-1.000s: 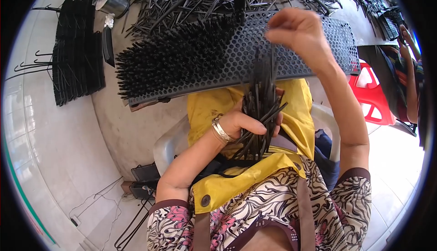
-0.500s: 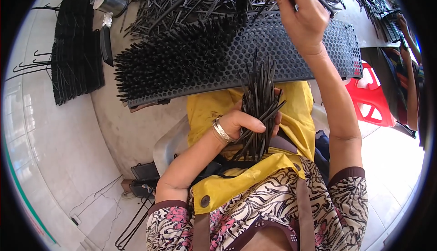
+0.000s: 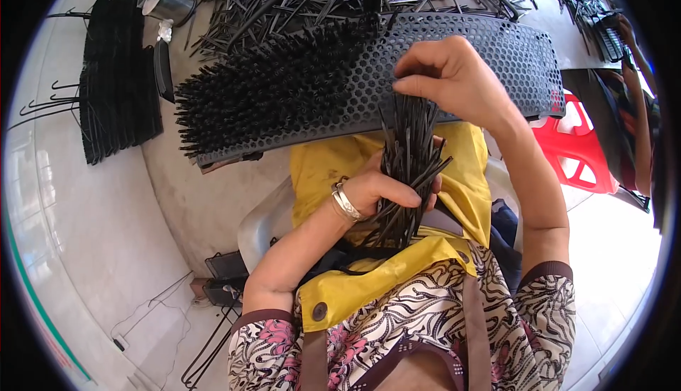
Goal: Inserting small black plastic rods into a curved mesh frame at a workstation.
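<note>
My left hand (image 3: 390, 191) is closed around an upright bundle of thin black strips (image 3: 411, 139), held over a yellow apron (image 3: 326, 153). The thumb lies across the front of the bundle. Just above its top ends, my right hand (image 3: 454, 79) is pinched, with thumb and fingertips close together. What sits in that pinch, if anything, is too small to make out. Beyond the bundle lies a long, dark perforated board (image 3: 489, 57). Many black strips (image 3: 277, 82) stand upright in the holes of its left part, while bare holes show on the right.
A large heap of loose black strips (image 3: 298, 1) covers the surface behind the board. A metal cup (image 3: 167, 2) stands at the far left. Dark bristly panels with hooks (image 3: 117, 86) lean by the left wall. At right are a red plastic stool (image 3: 574, 150) and another person's arm (image 3: 642, 121).
My right hand has come down and toward me, from the far edge of the board to the top of the bundle. My left hand keeps its hold, almost in place.
</note>
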`<state>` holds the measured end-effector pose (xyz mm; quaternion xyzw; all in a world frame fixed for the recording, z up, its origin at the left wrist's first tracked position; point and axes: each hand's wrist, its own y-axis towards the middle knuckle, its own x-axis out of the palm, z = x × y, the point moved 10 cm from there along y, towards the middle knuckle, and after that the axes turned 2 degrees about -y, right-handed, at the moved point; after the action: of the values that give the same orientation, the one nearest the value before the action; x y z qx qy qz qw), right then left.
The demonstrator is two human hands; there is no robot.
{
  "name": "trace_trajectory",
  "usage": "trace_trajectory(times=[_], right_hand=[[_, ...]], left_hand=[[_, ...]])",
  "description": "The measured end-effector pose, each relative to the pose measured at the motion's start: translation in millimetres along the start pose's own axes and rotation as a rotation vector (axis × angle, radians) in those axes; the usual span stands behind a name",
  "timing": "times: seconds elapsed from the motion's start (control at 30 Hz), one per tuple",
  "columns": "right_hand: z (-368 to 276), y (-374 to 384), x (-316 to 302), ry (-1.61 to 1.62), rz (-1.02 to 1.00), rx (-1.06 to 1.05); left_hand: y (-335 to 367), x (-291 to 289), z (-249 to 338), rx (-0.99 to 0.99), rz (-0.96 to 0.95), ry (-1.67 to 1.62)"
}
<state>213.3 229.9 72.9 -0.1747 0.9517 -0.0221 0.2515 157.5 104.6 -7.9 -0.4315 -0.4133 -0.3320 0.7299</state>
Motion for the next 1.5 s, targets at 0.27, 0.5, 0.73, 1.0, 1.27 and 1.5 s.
trace_trajectory(times=[0.27, 0.5, 0.73, 1.0, 1.27, 1.5], right_hand=[[-16.3, -20.4, -84.1, 0.083, 0.808, -0.251], [-44.0, -11.4, -64.6, -0.393, 0.879, -0.511], [-37.1, 18.8, -29.7, -0.487, 0.581, -0.649], [-39.1, -19.0, -48.7, -0.304, 0.508, -0.31], [16.5, -37.4, -5.3, 0.311, 0.138, 0.159], [29.0, -42.1, -9.3, 0.324, 0.182, 0.212]], left_hand=[[0.9, -3.8, -1.2, 0.03, -0.031, -0.002], [-0.4, -6.5, -1.3, 0.009, -0.018, -0.004], [-0.5, -4.5, -2.3, 0.009, -0.017, 0.056], [-3.8, -3.4, -0.8, 0.022, -0.008, 0.049], [-7.2, -3.6, 5.2, 0.088, 0.091, 0.109], [-9.3, -15.2, 1.4, 0.042, 0.135, 0.152]])
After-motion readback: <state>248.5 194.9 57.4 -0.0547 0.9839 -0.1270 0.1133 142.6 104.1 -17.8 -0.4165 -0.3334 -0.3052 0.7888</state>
